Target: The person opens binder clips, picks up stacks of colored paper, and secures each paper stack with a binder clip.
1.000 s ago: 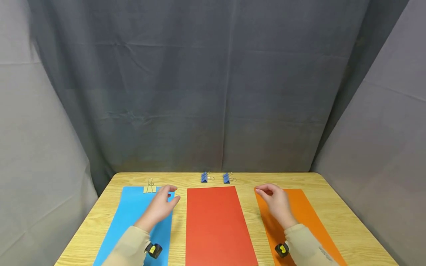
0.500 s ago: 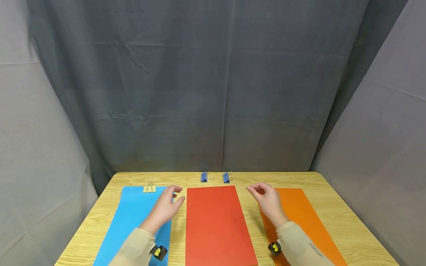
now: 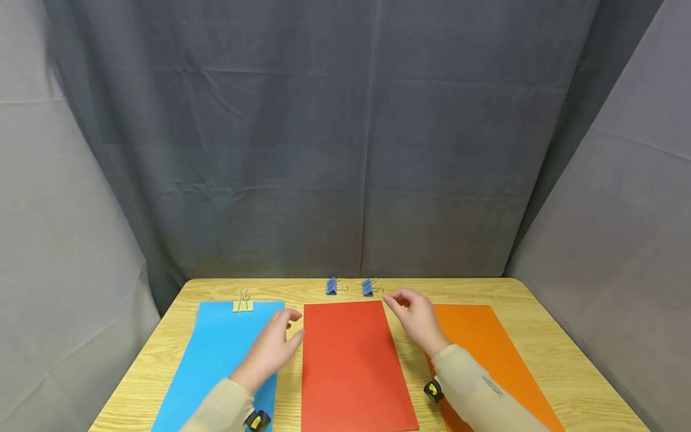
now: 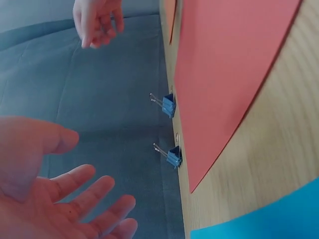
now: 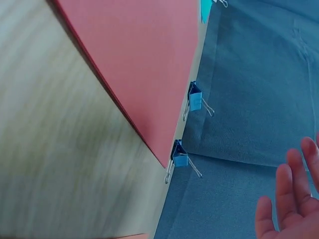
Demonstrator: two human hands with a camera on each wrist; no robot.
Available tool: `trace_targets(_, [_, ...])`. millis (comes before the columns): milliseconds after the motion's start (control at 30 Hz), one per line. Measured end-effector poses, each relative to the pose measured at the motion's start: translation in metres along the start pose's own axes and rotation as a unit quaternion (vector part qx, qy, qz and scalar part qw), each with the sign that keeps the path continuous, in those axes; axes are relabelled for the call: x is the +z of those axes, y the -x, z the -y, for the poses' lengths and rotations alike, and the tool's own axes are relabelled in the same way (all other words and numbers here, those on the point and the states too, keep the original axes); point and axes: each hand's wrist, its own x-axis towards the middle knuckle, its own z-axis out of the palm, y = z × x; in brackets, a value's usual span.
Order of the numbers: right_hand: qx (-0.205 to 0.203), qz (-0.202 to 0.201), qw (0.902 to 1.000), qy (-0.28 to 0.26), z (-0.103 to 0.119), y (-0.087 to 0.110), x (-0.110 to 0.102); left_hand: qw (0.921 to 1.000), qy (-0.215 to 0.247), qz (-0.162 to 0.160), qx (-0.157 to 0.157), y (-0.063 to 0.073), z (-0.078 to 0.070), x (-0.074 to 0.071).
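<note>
My left hand [image 3: 272,348] hovers between the blue paper [image 3: 216,360] and the red paper [image 3: 345,360], thumb and fingers apart and holding nothing. Its loosely bent fingers show in the left wrist view. Over the gap between the red and orange paper [image 3: 486,348] is my right hand [image 3: 418,324], also without anything in it; its fingertips come near the red sheet's far right corner. Two blue binder clips stand behind the red paper, a left clip [image 3: 332,287] and a right clip [image 3: 367,288], the right one nearest to my right hand.
A pale yellow binder clip [image 3: 243,306] grips the far edge of the blue paper. The sheets lie side by side on a wooden table [image 3: 572,372]. Grey cloth [image 3: 281,150] hangs right behind the table's far edge, and lighter cloth stands on both sides.
Both hands have moved inward: the left to the right, off the yellow clip's side, and the right to the left, away from the orange paper's far corner. Papers and clips stay in place.
</note>
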Motion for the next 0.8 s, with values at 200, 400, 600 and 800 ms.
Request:
trace_targets(200, [-0.008, -0.005, 0.9999, 0.011, -0.005, -0.017, 0.007, 0.9992, -0.033, 0.014, 0.019, 0.006, 0.001, 0.005])
trace_targets(400, [-0.001, -0.007, 0.9998, 0.018, -0.01, -0.03, 0.011, 0.9981, -0.047, 0.019, 0.035, 0.01, 0.002, 0.01])
trace_targets(600, [0.013, -0.01, 0.9996, 0.023, -0.014, -0.04, 0.02, 0.9964, -0.064, 0.045, 0.032, 0.016, 0.001, 0.017])
trace_targets(800, [0.014, -0.008, 0.9994, 0.03, -0.012, -0.046, 0.03, 0.9931, -0.088, 0.058, 0.052, 0.023, -0.002, 0.023])
